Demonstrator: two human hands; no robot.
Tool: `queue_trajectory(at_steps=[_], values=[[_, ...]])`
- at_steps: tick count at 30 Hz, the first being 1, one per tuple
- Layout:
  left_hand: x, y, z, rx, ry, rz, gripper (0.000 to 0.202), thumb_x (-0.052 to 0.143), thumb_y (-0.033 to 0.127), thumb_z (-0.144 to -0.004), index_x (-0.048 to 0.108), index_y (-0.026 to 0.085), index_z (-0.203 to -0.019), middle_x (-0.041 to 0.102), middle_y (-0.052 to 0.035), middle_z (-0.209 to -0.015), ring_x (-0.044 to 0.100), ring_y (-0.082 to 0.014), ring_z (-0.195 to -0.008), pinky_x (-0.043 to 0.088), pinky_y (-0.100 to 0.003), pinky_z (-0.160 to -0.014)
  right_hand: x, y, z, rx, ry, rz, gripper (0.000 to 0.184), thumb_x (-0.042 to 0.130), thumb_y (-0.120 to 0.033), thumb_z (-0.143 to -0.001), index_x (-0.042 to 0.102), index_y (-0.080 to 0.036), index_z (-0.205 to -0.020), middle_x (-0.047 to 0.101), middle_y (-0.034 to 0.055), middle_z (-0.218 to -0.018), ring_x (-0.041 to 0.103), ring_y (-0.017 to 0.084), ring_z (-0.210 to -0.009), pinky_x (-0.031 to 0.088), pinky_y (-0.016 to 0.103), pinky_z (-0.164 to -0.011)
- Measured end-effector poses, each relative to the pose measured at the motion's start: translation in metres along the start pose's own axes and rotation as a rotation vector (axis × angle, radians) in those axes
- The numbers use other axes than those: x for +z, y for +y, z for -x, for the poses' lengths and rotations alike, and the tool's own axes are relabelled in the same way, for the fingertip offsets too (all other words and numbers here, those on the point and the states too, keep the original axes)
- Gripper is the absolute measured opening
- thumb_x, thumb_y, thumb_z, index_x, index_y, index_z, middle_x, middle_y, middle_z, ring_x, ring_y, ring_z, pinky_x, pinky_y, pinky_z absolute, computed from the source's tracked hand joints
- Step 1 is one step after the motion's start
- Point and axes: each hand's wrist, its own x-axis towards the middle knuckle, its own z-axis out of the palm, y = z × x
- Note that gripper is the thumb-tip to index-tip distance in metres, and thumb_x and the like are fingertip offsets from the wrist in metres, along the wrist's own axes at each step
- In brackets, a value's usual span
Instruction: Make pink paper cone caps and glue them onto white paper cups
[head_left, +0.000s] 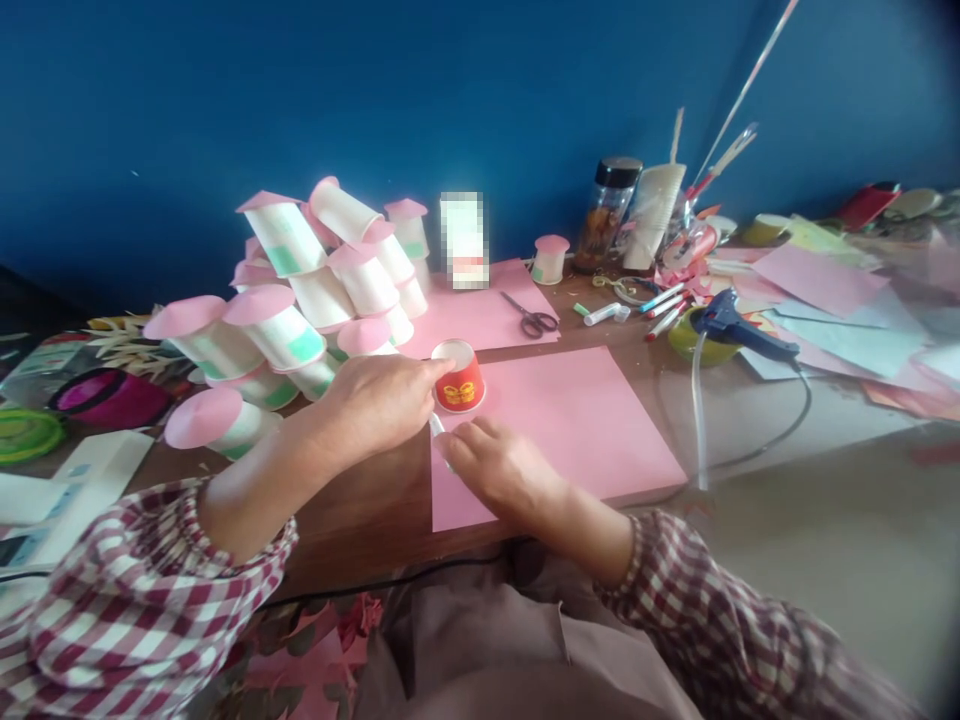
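A small red paper cup (460,382) stands upside down on a pink paper sheet (585,420) on the brown table. My left hand (375,400) presses its fingers on the cup's base and side, holding it down. My right hand (499,465) is closed on a thin white pen or pencil (437,426) whose tip sits at the cup's rim on the paper. Both sleeves are red and white checked.
A pile of white cups with pink paper lids (300,300) lies at the left. Scissors (531,318) rest on another pink sheet behind. A blue glue gun (731,325), markers (664,305), a jar (607,212) and loose papers crowd the right.
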Motion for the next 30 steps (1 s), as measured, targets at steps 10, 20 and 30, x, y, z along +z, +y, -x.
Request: queue_trajectory(at_steps=[10,20,30], values=[[0.000,0.002,0.000,0.002,-0.005,-0.020,0.045,0.037,0.015,-0.083,0.052,0.025,-0.124,0.066,-0.0061,-0.067,0.063,-0.0207,-0.062,0.040,-0.027,-0.056,0.011,0.001,-0.012,0.043,-0.021,0.080,0.024,0.035,-0.005,-0.091,0.057,-0.014,-0.089,0.060,0.0072,-0.083,0.055,0.018,-0.073,0.048,0.030,-0.057],[0.007,-0.001,-0.001,0.018,0.044,-0.024,0.049,0.039,0.014,-0.081,0.049,0.026,-0.127,0.066,-0.0052,-0.063,0.063,-0.0223,-0.057,0.038,-0.027,-0.051,0.012,0.004,-0.012,0.075,-0.029,0.083,0.024,0.034,-0.005,-0.092,0.057,-0.014,-0.094,0.061,0.0081,-0.088,0.057,0.019,-0.082,0.052,0.030,-0.067],[0.004,0.001,-0.001,0.002,0.033,-0.024,0.049,0.036,0.015,-0.081,0.048,0.027,-0.128,0.066,-0.0049,-0.064,0.063,-0.0215,-0.057,0.035,-0.027,-0.049,0.016,0.005,-0.013,0.075,-0.014,0.056,0.022,0.036,-0.005,-0.091,0.057,-0.012,-0.095,0.062,0.0095,-0.087,0.059,0.021,-0.084,0.053,0.033,-0.070]])
